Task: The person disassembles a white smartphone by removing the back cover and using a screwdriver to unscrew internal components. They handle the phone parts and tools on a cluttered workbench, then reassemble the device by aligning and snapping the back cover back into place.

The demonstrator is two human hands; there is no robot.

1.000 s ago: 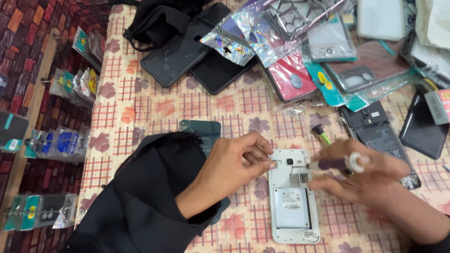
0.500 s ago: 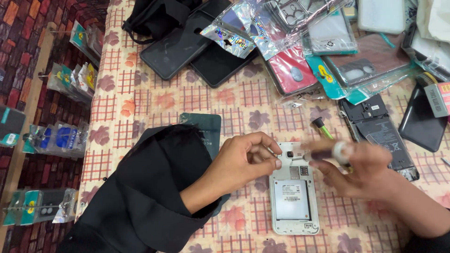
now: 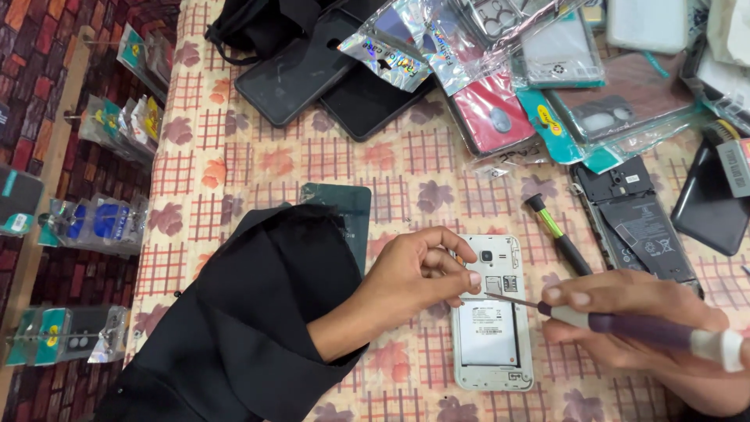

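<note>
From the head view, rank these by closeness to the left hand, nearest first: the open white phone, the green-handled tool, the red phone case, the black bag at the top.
1. Open white phone: touching the left hand, just to its right.
2. Green-handled tool: farther right, slightly up.
3. Red phone case: up the table, among the plastic packets.
4. Black bag: at the top edge, farthest.

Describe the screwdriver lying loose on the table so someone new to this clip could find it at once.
Start at the white phone lying open, back cover off, on the checked floral tablecloth. Just to its right, above the right hand, lies the loose screwdriver, slanting. It has a black handle and a yellow-green neck, whereas the one in the hand has a purple handle.
</note>
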